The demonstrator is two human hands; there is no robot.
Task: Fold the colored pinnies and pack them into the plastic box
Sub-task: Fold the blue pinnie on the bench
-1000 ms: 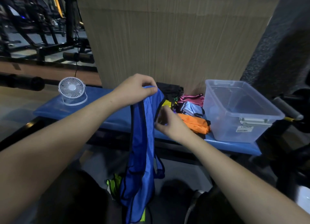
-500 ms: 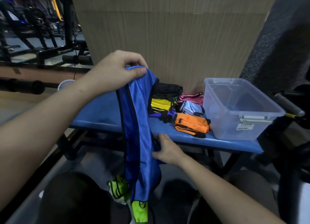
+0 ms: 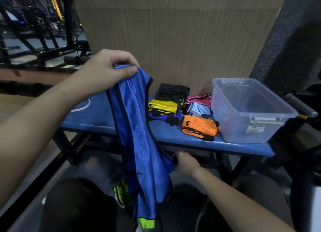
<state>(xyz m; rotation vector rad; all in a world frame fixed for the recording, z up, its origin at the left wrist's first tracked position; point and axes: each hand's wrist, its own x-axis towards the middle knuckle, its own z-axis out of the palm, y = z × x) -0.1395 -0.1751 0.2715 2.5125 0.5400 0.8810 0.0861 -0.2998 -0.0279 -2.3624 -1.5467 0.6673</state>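
A blue pinny (image 3: 139,136) with black trim hangs lengthwise in front of the blue bench (image 3: 97,117). My left hand (image 3: 106,71) pinches its top end up high. My right hand (image 3: 185,164) grips its right edge low down, below the bench front. Folded pinnies lie on the bench: orange (image 3: 199,127), yellow over purple (image 3: 164,108), black (image 3: 173,91), pink (image 3: 199,99) and light blue (image 3: 199,110). The clear plastic box (image 3: 250,110) stands open at the bench's right end, with nothing visible inside. A neon yellow-green pinny (image 3: 121,193) lies on my lap.
A wood-grain panel (image 3: 173,37) rises behind the bench. Black gym racks (image 3: 43,31) stand at far left. A dark padded column (image 3: 291,40) and a grey handle bar (image 3: 302,108) crowd the right side. A white fan's rim (image 3: 81,106) shows behind my left forearm.
My left hand lifted the pinny's top end higher. My right hand slid down from near the top to the lower right edge, and the cloth now hangs stretched between them.
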